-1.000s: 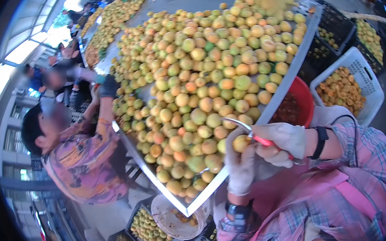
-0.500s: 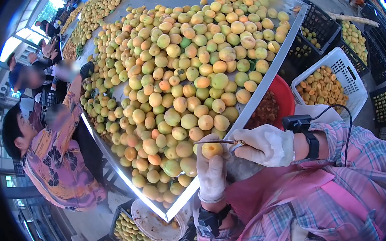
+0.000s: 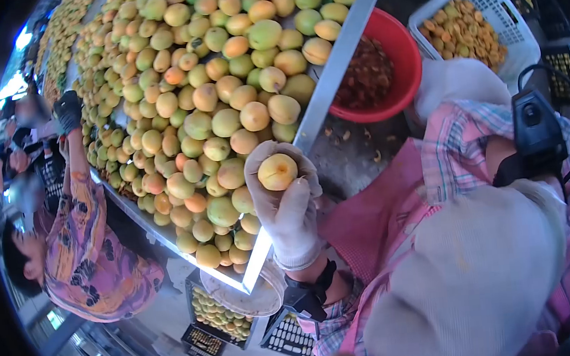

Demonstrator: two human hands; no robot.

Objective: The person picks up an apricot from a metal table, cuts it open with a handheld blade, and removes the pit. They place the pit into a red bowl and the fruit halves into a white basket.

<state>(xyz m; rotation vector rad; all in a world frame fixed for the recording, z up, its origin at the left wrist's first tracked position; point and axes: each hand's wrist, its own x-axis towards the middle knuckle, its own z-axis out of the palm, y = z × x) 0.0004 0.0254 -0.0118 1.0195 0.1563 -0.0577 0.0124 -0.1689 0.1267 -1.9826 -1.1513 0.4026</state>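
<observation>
My left hand [image 3: 290, 221], in a white knit glove, is closed around a yellow apricot [image 3: 277, 172] at the near edge of the sorting table. A short dark line crosses the apricot's upward face. Close to the camera at the lower right, my right hand [image 3: 469, 270] looms large and blurred in its white glove. The back of that hand faces me, so its fingers and anything in them are mostly hidden. Many loose green-yellow apricots [image 3: 197, 124] cover the metal table just beyond my left hand.
A raised metal rim [image 3: 336, 68] edges the table. Right of it stand a red basin [image 3: 411, 65] of brown pieces and a white basket [image 3: 525, 55] of apricot halves. A pale tub [image 3: 269, 301] and black crates [image 3: 205, 344] sit below. Another person [image 3: 96, 262] works at left.
My right hand, which held a thin curved-bladed tool against the apricot, has pulled away toward the camera. My left hand keeps the apricot. The view has shifted closer to the table corner.
</observation>
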